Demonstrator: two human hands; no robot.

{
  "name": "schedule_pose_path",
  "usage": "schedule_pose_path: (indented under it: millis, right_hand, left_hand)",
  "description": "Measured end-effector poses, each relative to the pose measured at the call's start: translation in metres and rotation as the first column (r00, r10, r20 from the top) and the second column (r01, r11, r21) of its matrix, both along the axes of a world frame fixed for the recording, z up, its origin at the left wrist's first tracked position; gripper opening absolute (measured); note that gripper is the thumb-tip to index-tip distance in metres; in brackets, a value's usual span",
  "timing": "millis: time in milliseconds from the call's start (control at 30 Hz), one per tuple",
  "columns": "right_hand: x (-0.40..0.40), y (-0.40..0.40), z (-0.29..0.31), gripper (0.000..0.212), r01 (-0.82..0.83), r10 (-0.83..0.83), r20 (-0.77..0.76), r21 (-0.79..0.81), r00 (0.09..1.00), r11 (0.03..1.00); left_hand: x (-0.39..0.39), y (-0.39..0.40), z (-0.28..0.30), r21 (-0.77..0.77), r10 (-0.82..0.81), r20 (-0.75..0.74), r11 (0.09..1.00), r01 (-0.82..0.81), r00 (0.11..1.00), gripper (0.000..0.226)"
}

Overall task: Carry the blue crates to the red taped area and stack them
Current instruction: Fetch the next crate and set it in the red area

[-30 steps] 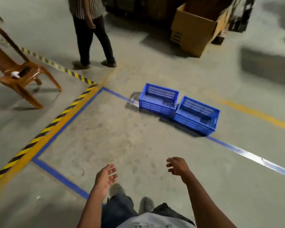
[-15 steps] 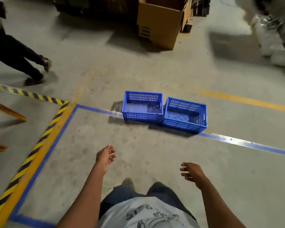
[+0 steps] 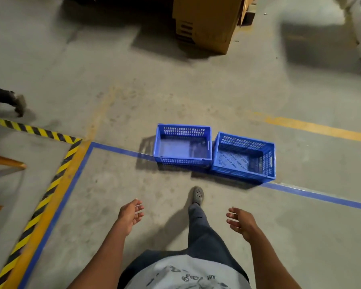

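Since the earlier frame both blue crates sit larger and lower in the head view, the cardboard box (image 3: 206,24) at 12 o'clock is now cut off by the top edge, and the other person is reduced to a leg and shoe (image 3: 19,102) at 9 o'clock. Left crate (image 3: 182,148) and right crate (image 3: 244,157) stand upright on the concrete floor (image 3: 117,184), side by side with their adjacent walls touching, both open side up with nothing visible inside. Both rest across the blue floor tape (image 3: 321,198), which runs from 10 o'clock toward 3 o'clock. Left hand (image 3: 130,215) is at 7 o'clock, fingers spread and loosely curled, holding nothing. Right hand (image 3: 241,223) is at 5 o'clock, fingers likewise apart, holding nothing. Both hands are held above the floor, near the crates but not touching them. A grey shoe (image 3: 197,195) is planted on the floor between the hands, just short of the crates. Yellow-and-black hazard tape (image 3: 40,207) runs along the left beside a yellow line (image 3: 321,129) of its own kind at 2 o'clock. No red tape is visible from this view.
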State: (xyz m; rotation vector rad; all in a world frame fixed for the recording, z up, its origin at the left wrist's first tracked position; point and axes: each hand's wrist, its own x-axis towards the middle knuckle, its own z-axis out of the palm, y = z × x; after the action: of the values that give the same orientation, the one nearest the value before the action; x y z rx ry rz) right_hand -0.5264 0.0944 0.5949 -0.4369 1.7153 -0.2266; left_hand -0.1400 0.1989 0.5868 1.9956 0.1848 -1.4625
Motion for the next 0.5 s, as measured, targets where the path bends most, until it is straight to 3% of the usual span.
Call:
schedule_pose_path:
  millis: [267,500]
  right_hand:
    - [0.054,-0.176,-0.009,0.025,-0.206,0.206,0.018,0.022,0.978,0.978]
    - [0.099,-0.306,-0.053,0.018,-0.166,0.166,0.009,0.001,0.986,0.986]
  left_hand:
    - [0.029,-0.155,-0.001,0.014,-0.054,0.096,0.999,0.053,0.994,0.018]
    - [0.064,-0.288,-0.040,0.004,-0.202,0.125,0.979,0.203,0.971,0.021]
